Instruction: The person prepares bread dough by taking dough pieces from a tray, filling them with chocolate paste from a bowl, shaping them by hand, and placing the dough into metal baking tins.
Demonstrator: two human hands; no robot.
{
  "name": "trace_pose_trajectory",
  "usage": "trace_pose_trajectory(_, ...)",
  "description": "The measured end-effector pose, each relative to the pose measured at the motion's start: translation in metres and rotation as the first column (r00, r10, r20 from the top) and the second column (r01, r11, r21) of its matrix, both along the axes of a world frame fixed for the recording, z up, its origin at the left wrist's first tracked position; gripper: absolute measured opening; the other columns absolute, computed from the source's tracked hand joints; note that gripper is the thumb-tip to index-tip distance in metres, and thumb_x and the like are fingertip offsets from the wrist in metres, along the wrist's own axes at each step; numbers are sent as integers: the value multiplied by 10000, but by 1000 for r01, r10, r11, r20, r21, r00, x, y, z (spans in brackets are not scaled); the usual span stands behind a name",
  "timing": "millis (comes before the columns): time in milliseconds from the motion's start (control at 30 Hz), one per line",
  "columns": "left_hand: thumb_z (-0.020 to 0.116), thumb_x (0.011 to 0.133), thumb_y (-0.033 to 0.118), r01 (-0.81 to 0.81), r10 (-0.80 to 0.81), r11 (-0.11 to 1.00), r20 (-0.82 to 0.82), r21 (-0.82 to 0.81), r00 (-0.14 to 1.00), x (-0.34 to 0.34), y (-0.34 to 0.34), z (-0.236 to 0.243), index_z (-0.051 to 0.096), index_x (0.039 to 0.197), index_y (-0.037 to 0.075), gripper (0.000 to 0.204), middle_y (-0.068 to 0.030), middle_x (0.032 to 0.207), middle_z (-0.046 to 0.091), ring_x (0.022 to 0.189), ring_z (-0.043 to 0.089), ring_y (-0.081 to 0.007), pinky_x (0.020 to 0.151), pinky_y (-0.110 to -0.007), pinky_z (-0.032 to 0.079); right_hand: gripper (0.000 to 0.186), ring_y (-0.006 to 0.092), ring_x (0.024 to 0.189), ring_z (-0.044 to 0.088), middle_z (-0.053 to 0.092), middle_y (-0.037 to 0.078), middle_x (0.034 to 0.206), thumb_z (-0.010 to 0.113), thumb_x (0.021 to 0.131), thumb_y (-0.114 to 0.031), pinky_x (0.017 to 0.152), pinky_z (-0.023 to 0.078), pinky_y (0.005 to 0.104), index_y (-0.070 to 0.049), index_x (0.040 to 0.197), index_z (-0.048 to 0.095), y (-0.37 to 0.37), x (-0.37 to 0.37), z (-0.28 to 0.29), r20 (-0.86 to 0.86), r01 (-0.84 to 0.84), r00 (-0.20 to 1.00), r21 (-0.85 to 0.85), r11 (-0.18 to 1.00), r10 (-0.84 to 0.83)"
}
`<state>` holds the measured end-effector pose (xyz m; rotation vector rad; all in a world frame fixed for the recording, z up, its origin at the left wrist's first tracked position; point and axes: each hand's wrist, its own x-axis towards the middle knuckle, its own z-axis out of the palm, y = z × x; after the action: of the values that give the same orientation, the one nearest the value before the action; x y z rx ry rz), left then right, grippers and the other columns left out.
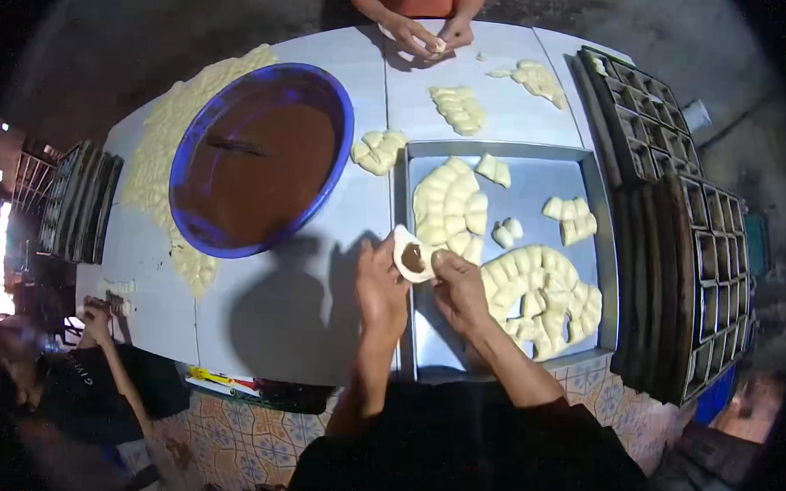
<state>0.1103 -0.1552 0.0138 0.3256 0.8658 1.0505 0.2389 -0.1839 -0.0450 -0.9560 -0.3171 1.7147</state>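
A flattened round of dough [405,241] with a brown filling [414,258] in its middle is held up between my two hands. My left hand [382,285] supports it from the left side, fingers curled behind it. The thumb and fingers of my right hand [459,289] pinch its right edge. Below and beyond them lies a metal tray [515,151] with many pale dough pieces [453,200], some joined in rows and a few apart. To the left stands a large blue basin [180,168] of brown filling [273,168], a dark utensil [235,147] lying in it.
Dough pieces [153,157] cover the table's left side, with small clumps [458,108] beyond the tray. Stacked compartmented baking moulds [716,262] stand at the right, more moulds [80,198] at the far left. One person's hands [430,38] work dough across the table; another person [96,319] is at the lower left.
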Motion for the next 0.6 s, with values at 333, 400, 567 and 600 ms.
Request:
trace_pose_trajectory(333,588,887,12,339,-83,840,-517,423,852,0,-55,-22,584,1106,-104,248,-86,1010,518,848,575,-127,723,-235,499,276,239,836,573,556,121,1055,670,773,-23,744,466,318,-6,1043,621,-45,23,32,718,-228,487,655,721,-498)
trace_pose_trajectory(400,605,895,47,318,-145,861,-409,397,901,3,-62,-23,608,1049,-98,212,-83,991,521,828,574,-120,686,-234,499,196,240,856,602,569,127,1066,672,787,-46,754,481,308,4,974,640,-45,29,28,649,-143,608,656,741,-457)
trace_pose_trajectory(567,666,879,172,326,-185,921,-498,212,847,13,-65,-34,622,886,-64,240,-48,791,586,672,558,-92,604,-214,470,163,275,922,601,605,152,1060,620,844,-82,780,471,309,21,965,653,-70,31,41,801,-375,489,550,746,-345)
trace_pose_trajectory(600,691,861,188,261,-95,933,-533,246,841,20,-68,-34,635,869,-41,236,-39,724,608,641,550,-90,598,-208,459,173,274,939,596,605,160,1061,621,842,-84,782,467,314,15,979,654,-71,35,33,831,-331,505,435,837,-232)
